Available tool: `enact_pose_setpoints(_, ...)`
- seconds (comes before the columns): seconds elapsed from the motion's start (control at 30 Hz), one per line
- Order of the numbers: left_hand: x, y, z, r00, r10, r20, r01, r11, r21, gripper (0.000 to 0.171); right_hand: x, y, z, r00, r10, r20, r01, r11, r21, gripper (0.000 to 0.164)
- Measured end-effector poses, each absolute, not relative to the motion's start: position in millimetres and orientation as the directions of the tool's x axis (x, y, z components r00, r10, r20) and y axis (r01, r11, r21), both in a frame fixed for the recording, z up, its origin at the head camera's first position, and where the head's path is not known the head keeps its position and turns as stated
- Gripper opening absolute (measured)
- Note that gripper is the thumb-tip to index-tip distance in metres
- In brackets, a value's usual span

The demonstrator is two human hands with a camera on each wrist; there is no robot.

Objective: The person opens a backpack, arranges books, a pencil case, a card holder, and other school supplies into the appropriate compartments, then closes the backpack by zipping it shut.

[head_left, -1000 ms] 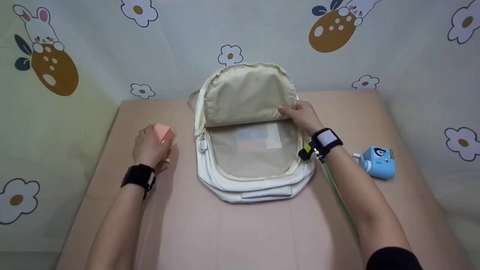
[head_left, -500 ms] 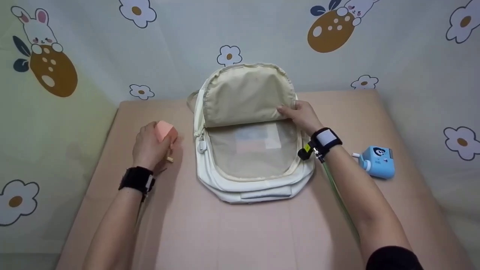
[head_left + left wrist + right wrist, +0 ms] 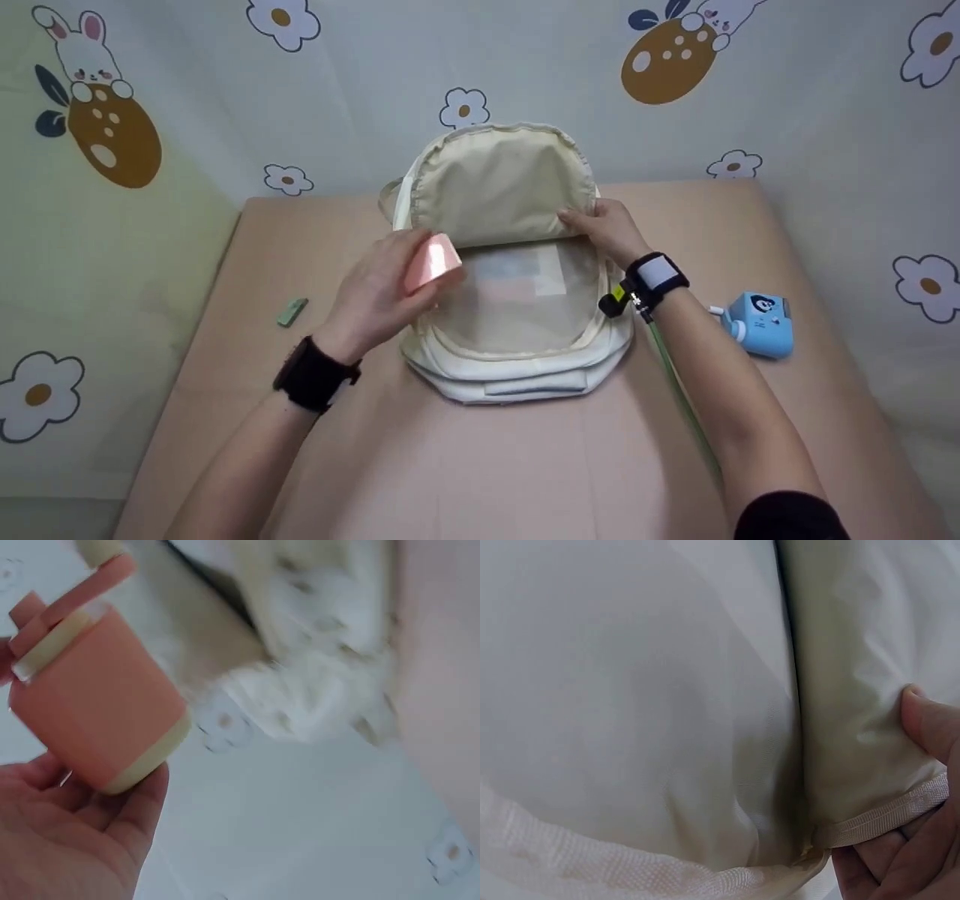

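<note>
My left hand [image 3: 375,292] grips a pink hand-crank pencil sharpener [image 3: 433,262] over the left side of a white backpack [image 3: 517,381]. In the left wrist view, the sharpener [image 3: 105,701] has a cream base and a crank arm with a cream knob, and fingers curl under it. The backpack lies with its beige-lined flap [image 3: 502,187] folded up. My right hand [image 3: 611,229] pinches the flap's right edge; thumb and fingers sandwich the trimmed hem [image 3: 892,816] in the right wrist view. Pale rectangular patches [image 3: 517,274] show inside the backpack.
A light blue crank sharpener [image 3: 761,324] with a cartoon face stands on the table [image 3: 510,465], right of the backpack. A small green block [image 3: 292,312] lies at the left. Behind the table hangs a patterned cloth [image 3: 360,97].
My left hand has carried the pink sharpener from the table's left to the backpack's left side, uncovering the green block. The right hand keeps its hold on the flap.
</note>
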State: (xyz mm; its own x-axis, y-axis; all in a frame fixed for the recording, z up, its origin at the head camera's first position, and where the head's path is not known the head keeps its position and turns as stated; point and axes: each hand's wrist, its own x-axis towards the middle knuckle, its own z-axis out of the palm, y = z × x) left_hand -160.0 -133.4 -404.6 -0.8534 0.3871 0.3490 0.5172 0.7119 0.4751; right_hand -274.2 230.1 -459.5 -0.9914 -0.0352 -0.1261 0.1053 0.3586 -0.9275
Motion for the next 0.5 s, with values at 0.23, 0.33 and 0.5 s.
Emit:
enact_pose_setpoints(0.23,-187,-92,-422,-0.777,0.582,0.241,0.624,0.660,0.419,0.063,-275,228,-461,-0.987,-0.046,-0.154,0.128,0.355,-0.926,0.049)
enact_pose_setpoints(0.33,-199,-86,-433,-0.779,0.593,0.205,0.616,0.661,0.428,0.068,-275,228,-461,-0.987,-0.038,-0.159,0.136,0.350,-0.927,0.049)
enact_pose_setpoints(0.5,-207,-86,-444,-0.780,0.595,0.194,0.615,0.670,0.416,0.068,-275,230,-460,-0.990,-0.030,-0.139,0.120,0.347,-0.930,0.045)
